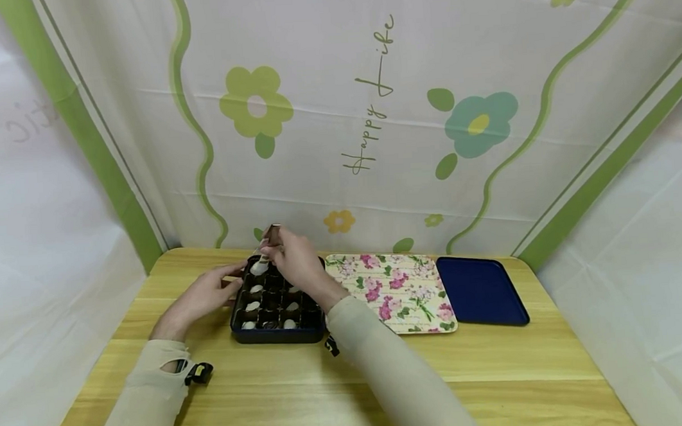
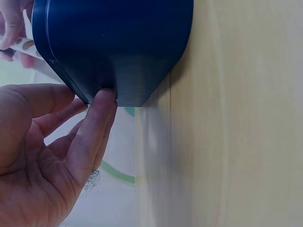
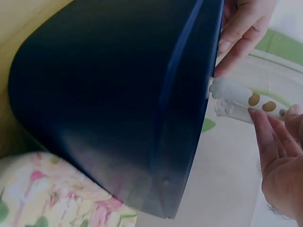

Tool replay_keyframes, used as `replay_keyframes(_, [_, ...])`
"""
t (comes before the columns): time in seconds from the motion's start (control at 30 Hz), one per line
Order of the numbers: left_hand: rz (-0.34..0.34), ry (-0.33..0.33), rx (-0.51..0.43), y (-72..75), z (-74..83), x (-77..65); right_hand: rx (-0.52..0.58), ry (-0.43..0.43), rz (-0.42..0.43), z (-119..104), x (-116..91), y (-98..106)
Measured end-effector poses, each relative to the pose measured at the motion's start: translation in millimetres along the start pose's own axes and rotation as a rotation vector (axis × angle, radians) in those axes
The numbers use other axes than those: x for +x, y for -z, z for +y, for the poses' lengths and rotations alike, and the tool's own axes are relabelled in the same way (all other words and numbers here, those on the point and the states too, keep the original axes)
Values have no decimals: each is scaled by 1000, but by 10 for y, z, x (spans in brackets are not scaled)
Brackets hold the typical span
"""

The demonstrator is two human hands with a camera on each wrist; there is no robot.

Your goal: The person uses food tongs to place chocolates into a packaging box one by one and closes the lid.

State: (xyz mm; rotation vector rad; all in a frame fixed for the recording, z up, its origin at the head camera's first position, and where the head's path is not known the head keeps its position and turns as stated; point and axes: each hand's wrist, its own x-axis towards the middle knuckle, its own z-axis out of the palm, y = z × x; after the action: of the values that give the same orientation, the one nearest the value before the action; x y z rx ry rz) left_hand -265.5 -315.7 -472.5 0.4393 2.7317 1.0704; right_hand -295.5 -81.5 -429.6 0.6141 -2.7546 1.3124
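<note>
A dark blue box (image 1: pixel 278 336) stands on the table, its inside split into small dark compartments. Pale rounded pieces (image 1: pixel 253 306) sit in several of these. My right hand (image 1: pixel 299 259) pinches white tongs with brown spots and paw-shaped tips (image 3: pixel 269 106) over the box's far left part. The paw tips overlap the box rim in the right wrist view, with a pale piece (image 1: pixel 259 267) right at them in the head view. At the box's left side is my left hand (image 1: pixel 206 292), its fingertips (image 2: pixel 105 98) resting against the outer wall near the rim.
Right of the box lies a flower-patterned board (image 1: pixel 397 293), close against it. Beyond that is a flat dark blue lid or tray (image 1: pixel 483 291). Printed white curtains (image 1: pixel 314 150) hang behind the wooden table (image 1: pixel 304 388) and along both sides.
</note>
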Motion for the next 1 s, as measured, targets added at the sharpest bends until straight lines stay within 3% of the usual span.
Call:
replay_keyframes(0.2, [17, -16, 27, -12, 15, 7, 143, -19, 4, 116, -74, 139])
replay_keyframes(0.4, [8, 0, 30, -7, 19, -4, 88, 9, 69, 262, -248, 422])
replay_keyframes(0.6, [-7, 12, 22, 10, 8, -12, 28, -16, 130, 394, -435, 736])
replay_keyframes(0.73, [-1, 10, 28, 11, 12, -13, -107, -19, 158, 507, -539, 919])
replay_keyframes(0.9, [-7, 8, 14, 2, 50, -23, -447, 40, 175, 724, -683, 1097])
replay_keyframes(1.0, [-14, 17, -8, 7, 54, -30, -678, 127, 170, 880, -781, 1159])
